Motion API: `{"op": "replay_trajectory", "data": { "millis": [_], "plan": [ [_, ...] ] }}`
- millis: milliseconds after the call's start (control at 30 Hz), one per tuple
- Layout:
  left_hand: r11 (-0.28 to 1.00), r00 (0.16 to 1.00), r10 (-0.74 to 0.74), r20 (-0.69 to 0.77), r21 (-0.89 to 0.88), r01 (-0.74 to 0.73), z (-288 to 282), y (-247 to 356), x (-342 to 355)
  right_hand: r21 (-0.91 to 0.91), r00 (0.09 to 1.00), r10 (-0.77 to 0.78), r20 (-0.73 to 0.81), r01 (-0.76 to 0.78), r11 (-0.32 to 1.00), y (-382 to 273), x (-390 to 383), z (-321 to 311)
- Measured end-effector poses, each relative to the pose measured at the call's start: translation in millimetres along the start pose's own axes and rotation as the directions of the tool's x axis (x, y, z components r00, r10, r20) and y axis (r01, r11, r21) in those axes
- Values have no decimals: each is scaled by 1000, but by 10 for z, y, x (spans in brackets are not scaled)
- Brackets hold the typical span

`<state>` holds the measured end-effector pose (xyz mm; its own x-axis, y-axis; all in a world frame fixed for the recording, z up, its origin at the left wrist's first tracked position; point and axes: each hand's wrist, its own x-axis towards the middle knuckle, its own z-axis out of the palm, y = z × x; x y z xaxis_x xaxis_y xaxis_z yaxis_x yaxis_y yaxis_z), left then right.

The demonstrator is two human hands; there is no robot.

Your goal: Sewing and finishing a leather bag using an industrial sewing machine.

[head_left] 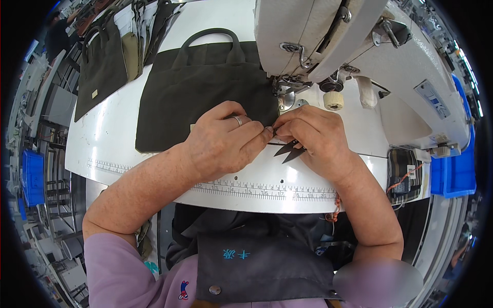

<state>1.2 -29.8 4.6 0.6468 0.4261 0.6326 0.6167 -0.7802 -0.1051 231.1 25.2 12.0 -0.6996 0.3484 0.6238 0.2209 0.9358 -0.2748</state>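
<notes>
A dark olive fabric bag (190,92) with looped handles lies flat on the white sewing table (113,138). My left hand (223,141), a ring on one finger, presses on the bag's lower right corner, fingertips pinched. My right hand (318,138) meets it fingertip to fingertip just below the needle area of the white sewing machine (359,46). Black thread snips (290,150) stick out from under my right hand's fingers. What the fingertips pinch is too small to see.
More dark bags (102,66) hang or lie stacked at the table's far left. A ruler strip (257,189) runs along the table's near edge. Blue bins stand at the right (454,169) and far left (32,174). A cream thread knob (334,100) sits beside the needle.
</notes>
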Motion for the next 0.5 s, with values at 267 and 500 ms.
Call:
{"op": "replay_trajectory", "data": {
  "millis": [267, 500],
  "plan": [
    [999, 1000, 10, 25, 51, -11, -55, 23, 36, -118, 999, 0, 33, 4, 993, -31, -5, -38],
    [976, 986, 167, -3, 145, -165, -86, -24, -17, -223, 981, -194, 4, 190, 956, -114, 11, 17]
  ]
}}
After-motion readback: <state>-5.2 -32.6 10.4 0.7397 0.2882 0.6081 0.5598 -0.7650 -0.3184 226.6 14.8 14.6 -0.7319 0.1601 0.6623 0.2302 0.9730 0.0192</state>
